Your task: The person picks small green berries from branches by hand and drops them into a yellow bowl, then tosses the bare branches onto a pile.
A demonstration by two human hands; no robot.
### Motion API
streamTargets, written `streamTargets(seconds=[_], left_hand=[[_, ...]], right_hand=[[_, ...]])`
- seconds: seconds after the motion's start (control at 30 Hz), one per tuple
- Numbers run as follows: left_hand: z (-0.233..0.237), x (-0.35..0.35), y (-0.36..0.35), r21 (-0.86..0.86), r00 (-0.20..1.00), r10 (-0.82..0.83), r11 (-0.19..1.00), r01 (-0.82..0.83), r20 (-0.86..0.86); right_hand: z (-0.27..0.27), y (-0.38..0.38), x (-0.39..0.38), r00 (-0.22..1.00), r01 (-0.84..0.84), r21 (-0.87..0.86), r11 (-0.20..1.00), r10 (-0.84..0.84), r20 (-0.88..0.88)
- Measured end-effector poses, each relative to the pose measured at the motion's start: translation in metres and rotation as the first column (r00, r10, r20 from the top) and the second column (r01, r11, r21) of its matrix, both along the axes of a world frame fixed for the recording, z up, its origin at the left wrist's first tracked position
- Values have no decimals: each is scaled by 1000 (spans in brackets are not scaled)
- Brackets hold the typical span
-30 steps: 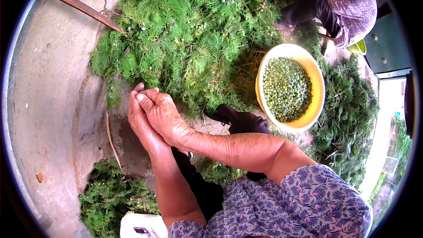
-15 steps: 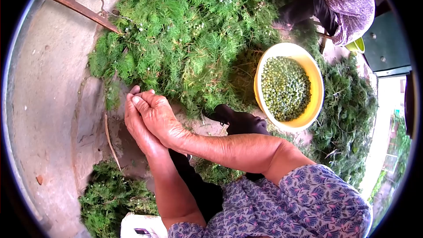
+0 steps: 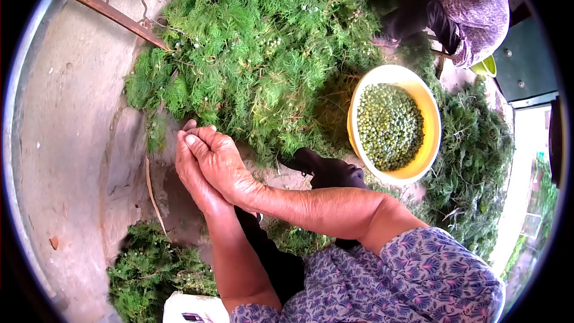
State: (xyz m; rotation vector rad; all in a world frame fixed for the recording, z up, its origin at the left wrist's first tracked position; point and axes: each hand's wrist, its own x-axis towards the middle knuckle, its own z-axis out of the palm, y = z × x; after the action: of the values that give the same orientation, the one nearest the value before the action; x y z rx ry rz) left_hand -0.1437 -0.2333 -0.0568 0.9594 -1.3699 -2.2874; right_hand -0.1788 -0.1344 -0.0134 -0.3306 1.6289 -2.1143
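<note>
My left hand (image 3: 192, 174) and my right hand (image 3: 222, 158) are pressed together, the right lying over the left. Both are closed, with curled fingers, and anything between the palms is hidden. They are above the floor at the near left edge of a large heap of green conifer branches (image 3: 257, 54). To their right stands a yellow bucket (image 3: 431, 137), well filled with small round green cones (image 3: 388, 125).
Another person (image 3: 466, 12) sits at the upper right, near a yellow-green container (image 3: 485, 66). More cut branches (image 3: 469, 137) lie right of the bucket and at lower left (image 3: 149, 269). A rusty metal bar (image 3: 110, 12) reaches in from the upper left. My dark shoe (image 3: 302, 160) rests beside the heap.
The whole view has shifted slightly, so the hands, heap and bucket appear a little lower and further right. My hands are still pressed together.
</note>
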Motion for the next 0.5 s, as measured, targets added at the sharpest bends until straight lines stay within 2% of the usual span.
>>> streamTargets(seconds=[0.13, 0.17, 0.27, 0.33, 0.37, 0.43, 0.5], left_hand=[[6, 3, 35, -137, 966, 43, 987, -81, -255], [2, 3, 33, -138, 965, 41, 987, -79, -258], [-29, 3, 16, 231, 916, 182, 967, -102, -358], [-41, 5, 8, 461, 873, 294, 883, -93, -388], [-35, 5, 10, 520, 862, 328, 850, -91, -387], [-24, 4, 16, 392, 895, 260, 914, -106, -364], [-8, 0, 30, 172, 933, 165, 978, -114, -321]], right_hand=[[4, 1, -1, 1000, -18, -6, 1000, 19, 16], [3, 1, -1, 1000, -19, 4, 1000, 19, 10], [-1, 1, -2, 999, -10, 25, 1000, 11, -45], [2, 1, -2, 999, -12, 5, 1000, 12, -29], [3, 2, -2, 1000, -12, -12, 1000, 12, -13], [3, 2, -3, 1000, -18, -18, 1000, 18, -8], [4, 3, -3, 1000, -25, -24, 999, 24, -7]])
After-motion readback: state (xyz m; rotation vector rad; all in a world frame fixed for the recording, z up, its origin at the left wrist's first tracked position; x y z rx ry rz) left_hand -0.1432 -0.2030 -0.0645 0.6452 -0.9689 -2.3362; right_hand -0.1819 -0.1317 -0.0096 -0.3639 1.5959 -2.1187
